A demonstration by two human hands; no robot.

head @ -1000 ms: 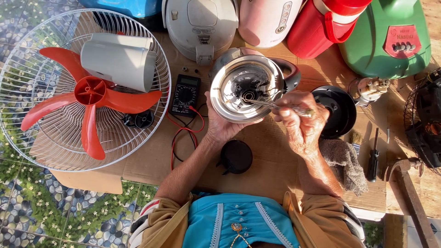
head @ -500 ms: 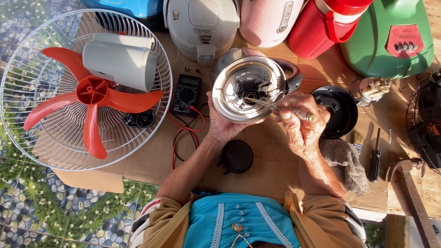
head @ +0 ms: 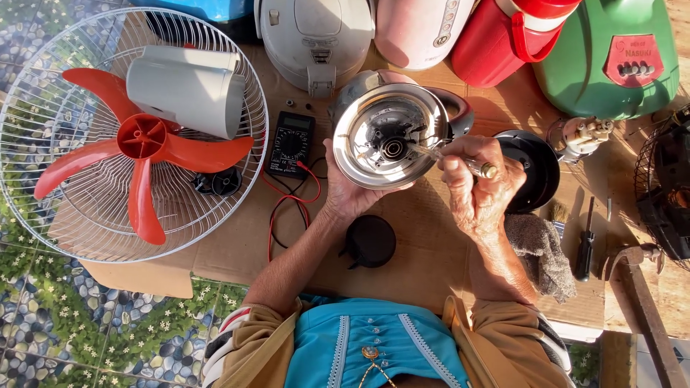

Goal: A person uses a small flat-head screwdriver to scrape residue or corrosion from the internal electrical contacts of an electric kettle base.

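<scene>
A red-bladed fan [head: 136,136] lies in its wire cage at the upper left of the frame, and a row of cookers and jugs runs along the top edge of the cardboard-covered surface [head: 424,244]. At centre, the kettle [head: 392,133] is held upturned, its underside open and its inner parts bare; its black base plate [head: 532,169] lies off to the right, so the opening-up looks done and the work inside is under way, with closing up left. The left hand [head: 348,190] grips the kettle's rim from below. The right hand [head: 478,187] is clenched round a screwdriver [head: 456,159], tip at the kettle's middle. A multimeter [head: 290,144] lies left, a black cap [head: 370,241] below.
</scene>
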